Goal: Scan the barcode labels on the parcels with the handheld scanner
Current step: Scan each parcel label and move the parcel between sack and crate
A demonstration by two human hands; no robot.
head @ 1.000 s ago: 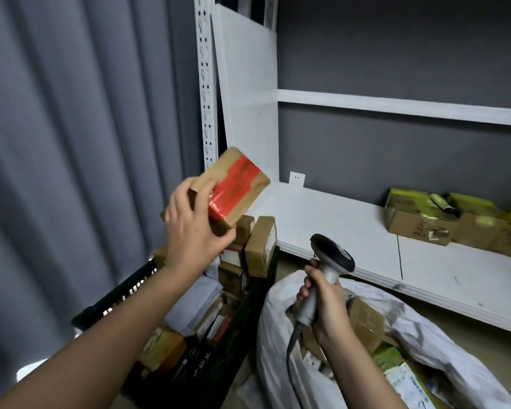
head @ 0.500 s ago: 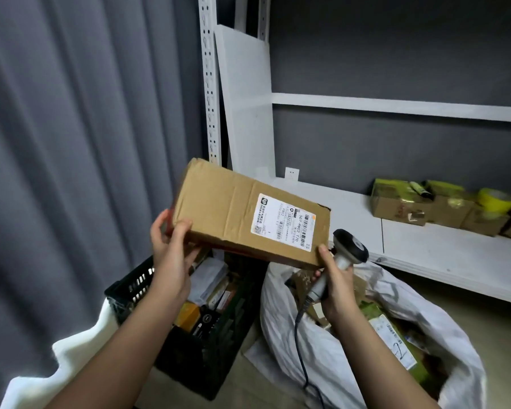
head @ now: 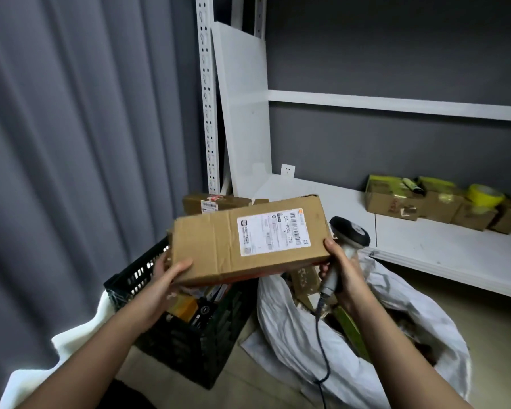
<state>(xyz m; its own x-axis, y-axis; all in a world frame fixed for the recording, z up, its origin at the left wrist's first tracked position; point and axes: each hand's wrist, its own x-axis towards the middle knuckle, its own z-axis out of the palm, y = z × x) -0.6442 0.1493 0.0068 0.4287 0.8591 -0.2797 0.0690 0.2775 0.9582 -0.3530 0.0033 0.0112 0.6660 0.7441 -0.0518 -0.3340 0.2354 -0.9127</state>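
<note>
Now left hand [head: 165,278] grips cardboard box [head: 219,243] at frame centre, label [head: 273,231] up; right hand [head: 341,268] grips scanner [head: 347,240], thumb touching box.

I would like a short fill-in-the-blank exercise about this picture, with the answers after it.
1. The left hand holds one end of a cardboard ____.
2. The right hand grips the handle of a ____.
3. The white label faces ____.
4. Under the left hand stands a black ____ of parcels.

Answers: box; scanner; up; crate
</note>
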